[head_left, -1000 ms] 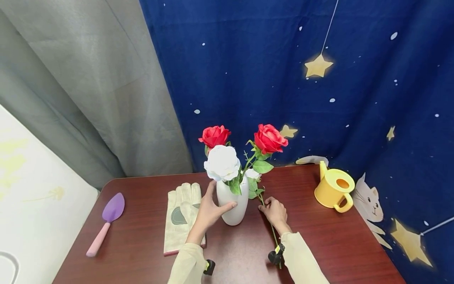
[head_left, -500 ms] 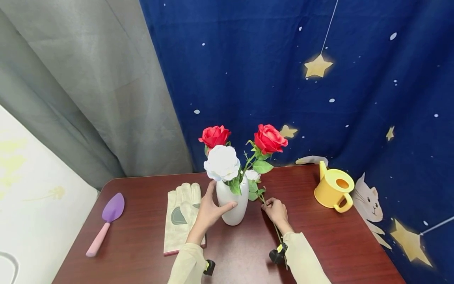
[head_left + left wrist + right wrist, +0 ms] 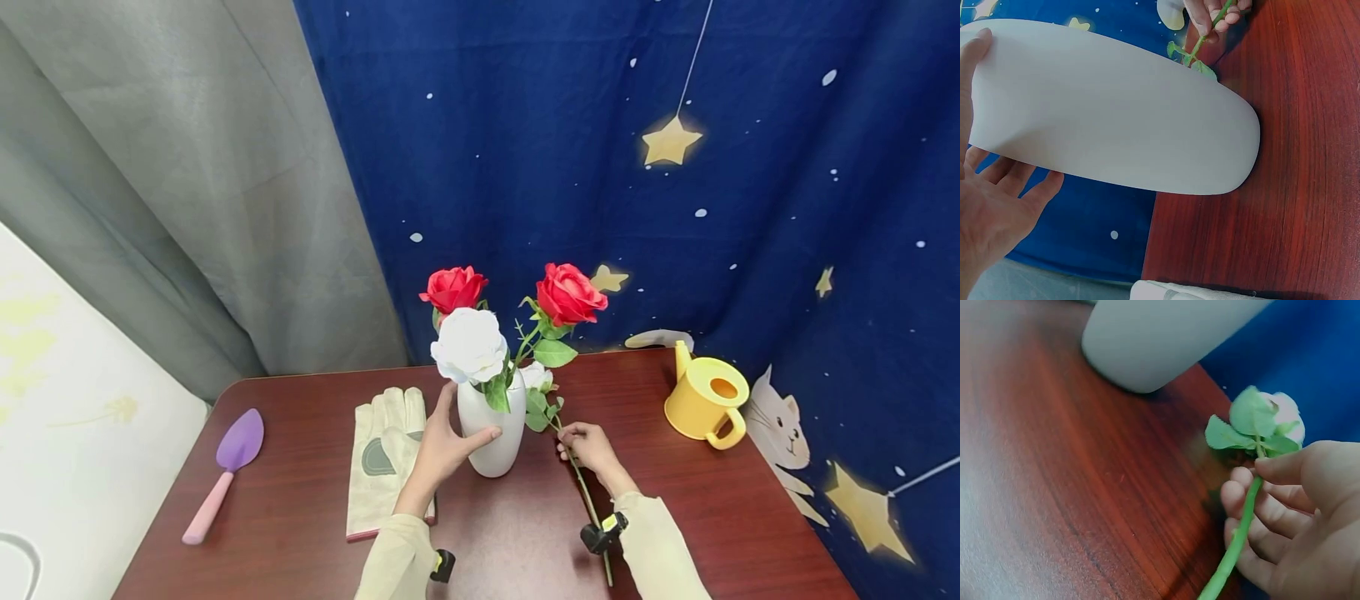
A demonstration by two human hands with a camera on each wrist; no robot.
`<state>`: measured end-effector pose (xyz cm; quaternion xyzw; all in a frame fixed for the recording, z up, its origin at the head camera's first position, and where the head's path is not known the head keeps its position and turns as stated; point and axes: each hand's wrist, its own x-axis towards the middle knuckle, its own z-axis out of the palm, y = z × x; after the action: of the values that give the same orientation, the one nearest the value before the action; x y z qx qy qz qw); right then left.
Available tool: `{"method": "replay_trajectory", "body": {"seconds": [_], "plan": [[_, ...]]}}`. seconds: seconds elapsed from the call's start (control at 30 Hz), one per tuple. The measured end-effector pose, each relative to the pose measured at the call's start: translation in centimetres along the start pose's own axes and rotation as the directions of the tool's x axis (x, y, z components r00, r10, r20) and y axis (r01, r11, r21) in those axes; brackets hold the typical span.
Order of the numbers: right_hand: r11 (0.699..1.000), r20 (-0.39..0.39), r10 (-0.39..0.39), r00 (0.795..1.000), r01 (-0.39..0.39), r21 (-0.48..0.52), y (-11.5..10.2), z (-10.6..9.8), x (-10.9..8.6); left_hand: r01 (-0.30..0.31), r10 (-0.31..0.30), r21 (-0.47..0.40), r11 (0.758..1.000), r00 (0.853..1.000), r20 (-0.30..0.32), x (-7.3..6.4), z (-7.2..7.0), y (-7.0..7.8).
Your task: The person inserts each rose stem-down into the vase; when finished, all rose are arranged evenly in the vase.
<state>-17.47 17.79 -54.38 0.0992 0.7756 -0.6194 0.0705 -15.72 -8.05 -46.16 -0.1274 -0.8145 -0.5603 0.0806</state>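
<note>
A white vase (image 3: 492,433) stands upright on the table, and my left hand (image 3: 444,446) grips it from the left, thumb across its front and fingers behind. Two red roses and one white rose (image 3: 470,346) rise from its mouth. To the right of the vase, my right hand (image 3: 591,450) pinches the green stem of another white rose (image 3: 537,377) between thumb and fingers. That bloom sits partly behind the vase in the head view, its stem slanting toward the front. In the right wrist view, the stem (image 3: 1235,547) crosses the fingers below the leaves (image 3: 1254,415).
Cream work gloves (image 3: 382,467) lie just left of the vase. A purple trowel (image 3: 240,437) with a pink handle rests at the far left. At the right back stands a yellow watering can (image 3: 697,408). Behind the table hangs a blue star curtain (image 3: 525,150).
My right hand has shifted slightly right and toward the front, and the stem's lower end has swung right with it. My left hand keeps its grip on the vase.
</note>
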Motion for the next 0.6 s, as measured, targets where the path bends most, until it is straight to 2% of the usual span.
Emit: {"method": "replay_trajectory", "body": {"seconds": [0.1,0.23,0.37,0.47,0.6], "plan": [[0.997,0.023,0.055,0.998,-0.056,0.057,0.0,-0.4,-0.3,0.002,-0.002,0.010,1.000,1.000,0.001,0.0,0.0,0.0],[0.995,0.018,0.080,0.997,-0.081,0.060,-0.2,-0.9,-0.7,0.000,0.000,0.011,1.000,1.000,0.002,0.0,0.0,0.0],[0.998,0.034,0.069,0.997,-0.069,-0.005,-0.3,-1.2,-1.0,-0.002,0.002,0.007,1.000,1.000,0.003,-0.1,0.0,0.0],[0.998,0.080,0.044,0.996,-0.040,-0.052,-0.2,-1.3,-1.1,0.001,-0.001,0.003,1.000,1.000,0.006,0.0,0.0,-0.1],[0.999,0.145,0.010,0.989,-0.003,-0.048,-0.1,-1.6,-1.1,-0.003,0.003,-0.021,1.000,1.000,0.010,0.0,-0.1,0.2]]}}
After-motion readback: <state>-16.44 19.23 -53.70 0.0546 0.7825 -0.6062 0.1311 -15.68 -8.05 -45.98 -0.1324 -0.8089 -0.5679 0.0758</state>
